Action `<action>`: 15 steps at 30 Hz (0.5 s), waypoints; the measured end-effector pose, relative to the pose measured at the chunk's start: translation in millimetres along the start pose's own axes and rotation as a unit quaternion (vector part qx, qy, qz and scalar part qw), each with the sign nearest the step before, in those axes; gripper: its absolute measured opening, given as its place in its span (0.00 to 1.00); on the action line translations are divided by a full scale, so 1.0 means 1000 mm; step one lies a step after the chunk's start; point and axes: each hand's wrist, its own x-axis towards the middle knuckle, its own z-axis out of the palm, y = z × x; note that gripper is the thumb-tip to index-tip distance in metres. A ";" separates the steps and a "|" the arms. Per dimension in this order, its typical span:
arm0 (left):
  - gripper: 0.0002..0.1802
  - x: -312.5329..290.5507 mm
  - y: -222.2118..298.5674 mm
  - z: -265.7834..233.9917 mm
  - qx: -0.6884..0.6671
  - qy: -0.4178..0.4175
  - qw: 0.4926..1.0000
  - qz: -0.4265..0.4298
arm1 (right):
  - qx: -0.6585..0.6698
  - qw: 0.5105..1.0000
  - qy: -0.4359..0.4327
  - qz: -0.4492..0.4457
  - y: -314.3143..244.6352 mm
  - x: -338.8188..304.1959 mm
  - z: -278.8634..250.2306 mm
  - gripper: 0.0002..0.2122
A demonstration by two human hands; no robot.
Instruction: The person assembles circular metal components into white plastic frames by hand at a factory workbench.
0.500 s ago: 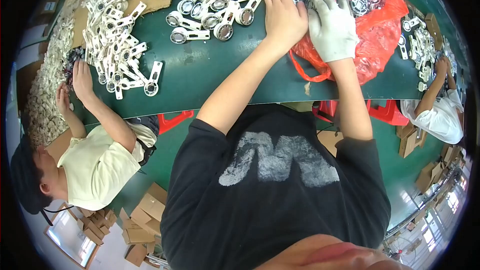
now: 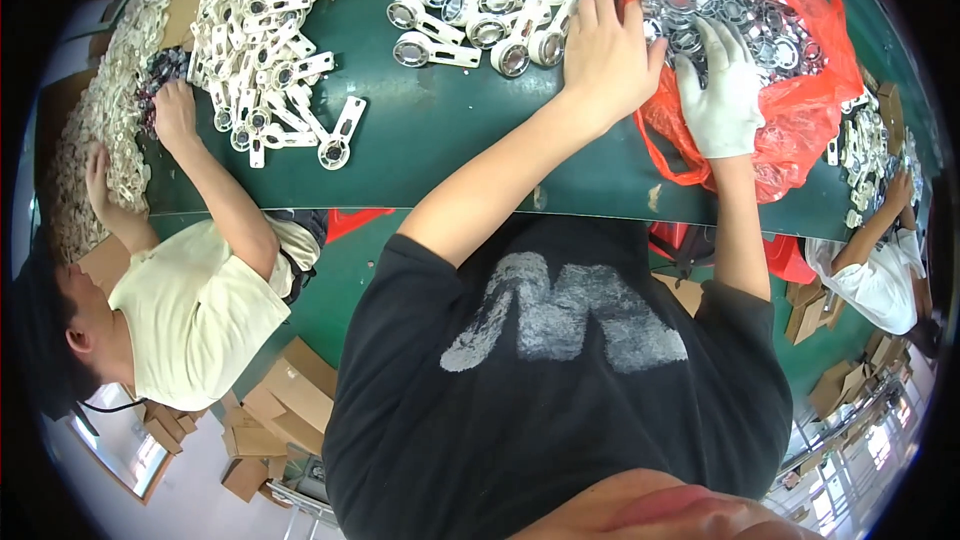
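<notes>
the fingers of the gloved right hand [image 2: 722, 102] are held open, thumb apart, over round metal parts [image 2: 775, 30]. the fingers of the bare left hand [image 2: 610, 60] are placed at the left side of a red plastic bag [image 2: 800, 135]; whether film is gripped cannot be told. the metal parts are contained in the bag, which is set close to the near edge of the green table [image 2: 420, 125]. white handled parts [image 2: 497, 0] are laid left of the left hand.

cardboard boxes [image 2: 288, 395] | red stool [image 2: 347, 222] | green floor [image 2: 362, 290] | cream-shirted co-worker [image 2: 195, 315], left
</notes>
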 end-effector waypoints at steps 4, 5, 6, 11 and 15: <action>0.19 -0.003 -0.013 -0.033 -0.053 0.040 0.997 0.045 | 0.047 0.999 0.006 0.019 0.007 0.006 0.002 0.20; 0.19 -0.007 -0.018 -0.043 -0.045 0.044 0.996 0.068 | 0.053 0.998 0.019 0.034 0.007 0.007 0.000 0.19; 0.18 -0.012 -0.022 -0.055 -0.035 0.048 0.994 0.091 | 0.050 0.997 0.052 0.037 0.011 0.004 -0.003 0.18; 0.41 -0.038 -0.058 -0.082 0.128 0.047 0.990 0.045 | 0.132 0.982 0.110 0.075 -0.007 0.027 -0.032 0.15; 0.41 -0.046 -0.089 -0.074 0.128 0.047 0.990 0.040 | 0.227 0.967 0.105 -0.056 -0.059 0.045 -0.021 0.14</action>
